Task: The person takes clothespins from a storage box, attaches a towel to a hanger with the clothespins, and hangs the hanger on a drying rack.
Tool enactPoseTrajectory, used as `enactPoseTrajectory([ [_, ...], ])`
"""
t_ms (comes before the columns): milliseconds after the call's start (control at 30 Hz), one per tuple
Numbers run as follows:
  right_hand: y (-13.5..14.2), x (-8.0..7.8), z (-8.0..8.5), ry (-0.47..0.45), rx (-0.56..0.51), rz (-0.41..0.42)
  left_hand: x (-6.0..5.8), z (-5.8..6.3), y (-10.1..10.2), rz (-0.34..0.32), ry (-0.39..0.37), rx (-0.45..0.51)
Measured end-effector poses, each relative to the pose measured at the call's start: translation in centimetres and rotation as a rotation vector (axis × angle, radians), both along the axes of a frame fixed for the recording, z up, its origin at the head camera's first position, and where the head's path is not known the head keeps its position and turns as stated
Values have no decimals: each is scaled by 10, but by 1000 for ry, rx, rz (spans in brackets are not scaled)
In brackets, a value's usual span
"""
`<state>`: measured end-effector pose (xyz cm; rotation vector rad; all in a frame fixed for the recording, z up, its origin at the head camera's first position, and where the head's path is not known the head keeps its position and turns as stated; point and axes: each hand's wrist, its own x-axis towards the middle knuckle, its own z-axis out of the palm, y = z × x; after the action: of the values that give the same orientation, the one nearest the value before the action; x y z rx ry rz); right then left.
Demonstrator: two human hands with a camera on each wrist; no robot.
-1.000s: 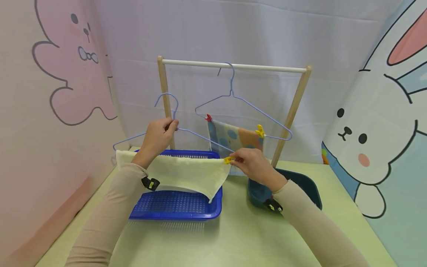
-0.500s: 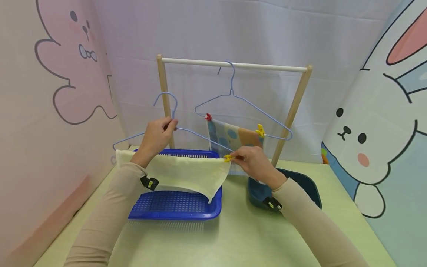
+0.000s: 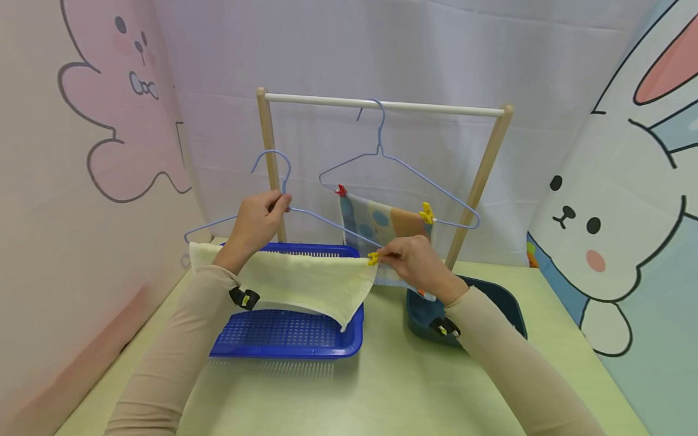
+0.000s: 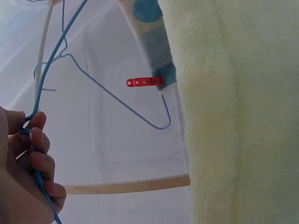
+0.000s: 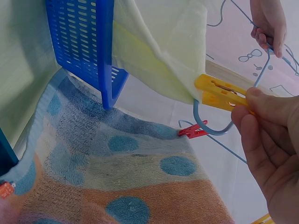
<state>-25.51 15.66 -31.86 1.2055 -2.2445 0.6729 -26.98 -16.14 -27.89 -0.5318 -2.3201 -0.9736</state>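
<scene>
My left hand (image 3: 256,227) grips a blue wire hanger (image 3: 322,219) just below its hook, holding it up in front of the drying rack. A pale yellow towel (image 3: 294,281) hangs along the hanger's bottom bar. At the bar's right end, my right hand (image 3: 417,266) pinches a yellow clothespin (image 5: 219,92) between thumb and fingertips. In the right wrist view the clothespin's tip sits on the towel's corner, beside the hanger's bent end. The left wrist view shows fingers (image 4: 41,161) curled round the hanger wire. My left forearm hides the towel's left part in the head view.
Behind stands a rack with a white rail (image 3: 436,108) and wooden posts. A second blue hanger (image 3: 431,184) hangs there, its patterned towel (image 3: 382,218) held by a red clothespin (image 3: 341,191) and a yellow one. A blue basket (image 3: 289,351) and dark green bin (image 3: 507,303) stand on the table.
Both hands keep their hold on the hanger and the clothespin and stay nearly in place. The view shifts very slightly.
</scene>
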Motion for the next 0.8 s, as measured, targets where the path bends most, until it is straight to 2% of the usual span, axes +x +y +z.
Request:
enactPoseTrajectory([
  [467, -6, -3, 1, -34, 82, -26, -1, 1, 0, -3, -3, 8],
  [800, -11, -2, -1, -74, 138, -102, -3, 1, 1, -6, -12, -3],
])
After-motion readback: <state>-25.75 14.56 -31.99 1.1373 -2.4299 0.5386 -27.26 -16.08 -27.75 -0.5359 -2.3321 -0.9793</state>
